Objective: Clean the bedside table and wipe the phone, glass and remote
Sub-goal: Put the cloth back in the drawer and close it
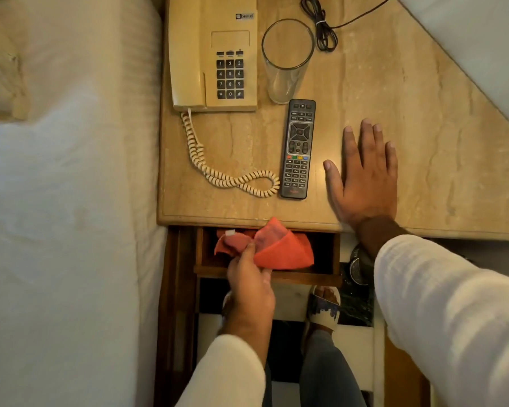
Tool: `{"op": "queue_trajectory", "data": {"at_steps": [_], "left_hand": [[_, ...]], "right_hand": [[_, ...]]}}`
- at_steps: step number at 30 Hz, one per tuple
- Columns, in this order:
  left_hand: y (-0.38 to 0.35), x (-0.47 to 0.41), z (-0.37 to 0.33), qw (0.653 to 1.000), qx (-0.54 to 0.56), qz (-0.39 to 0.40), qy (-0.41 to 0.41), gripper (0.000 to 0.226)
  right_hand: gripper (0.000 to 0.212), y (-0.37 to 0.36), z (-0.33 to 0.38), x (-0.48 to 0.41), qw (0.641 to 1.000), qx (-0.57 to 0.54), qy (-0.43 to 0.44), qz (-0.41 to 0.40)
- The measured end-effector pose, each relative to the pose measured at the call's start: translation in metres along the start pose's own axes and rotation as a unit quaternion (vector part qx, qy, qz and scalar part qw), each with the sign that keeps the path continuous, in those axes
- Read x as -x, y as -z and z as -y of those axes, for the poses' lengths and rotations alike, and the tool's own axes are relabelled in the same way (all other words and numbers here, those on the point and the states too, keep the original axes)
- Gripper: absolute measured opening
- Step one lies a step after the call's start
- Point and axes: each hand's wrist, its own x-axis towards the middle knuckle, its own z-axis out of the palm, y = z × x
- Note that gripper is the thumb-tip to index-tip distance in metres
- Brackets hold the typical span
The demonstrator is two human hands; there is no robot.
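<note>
The bedside table has a beige marble top. On it stand a cream corded phone at the back left, an empty clear glass beside it, and a black remote in front of the glass. The phone's coiled cord lies left of the remote. My right hand rests flat on the tabletop just right of the remote, fingers spread. My left hand grips a crumpled red cloth over the open drawer below the table's front edge.
A bed with white sheets runs along the table's left side. A bundled black cable lies behind the glass. A white surface cuts across the table's far right corner. My sandalled foot is on the floor below the drawer.
</note>
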Motion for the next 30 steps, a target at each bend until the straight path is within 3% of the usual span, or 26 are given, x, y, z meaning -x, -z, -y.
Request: {"op": "queue_trajectory", "data": {"at_steps": [7, 10, 12, 13, 17, 21, 26, 30], "left_hand": [[-0.014, -0.014, -0.005, 0.991, -0.127, -0.025, -0.022, 0.017], [0.025, 0.005, 0.0, 0.99, -0.096, -0.077, -0.072, 0.026], [0.051, 0.013, 0.004, 0.987, -0.067, -0.139, -0.052, 0.026], [0.059, 0.014, 0.006, 0.986, -0.052, -0.155, -0.024, 0.037], [0.042, 0.006, -0.006, 0.992, 0.041, -0.096, 0.072, 0.081], [0.003, -0.002, -0.031, 0.984, 0.068, -0.115, 0.116, 0.072], [-0.021, -0.008, -0.047, 0.992, 0.061, 0.008, 0.106, 0.091], [-0.042, -0.009, -0.056, 0.99, 0.089, 0.063, 0.085, 0.094]], "right_hand": [[0.071, 0.002, 0.001, 0.0, 1.0, -0.003, 0.001, 0.003], [0.071, 0.003, 0.0, 0.0, 1.0, 0.001, 0.001, 0.007], [0.071, 0.002, -0.001, 0.0, 1.0, 0.005, 0.0, 0.01], [0.071, 0.002, -0.001, 0.0, 1.0, 0.007, -0.001, 0.012], [0.072, 0.003, 0.0, 0.0, 1.0, 0.007, 0.002, 0.015], [0.072, 0.001, 0.0, 0.0, 1.0, 0.015, -0.002, 0.02], [0.072, -0.001, -0.003, 0.0, 1.0, 0.016, 0.0, 0.017], [0.071, -0.005, -0.003, 0.0, 1.0, 0.005, 0.0, 0.016]]}}
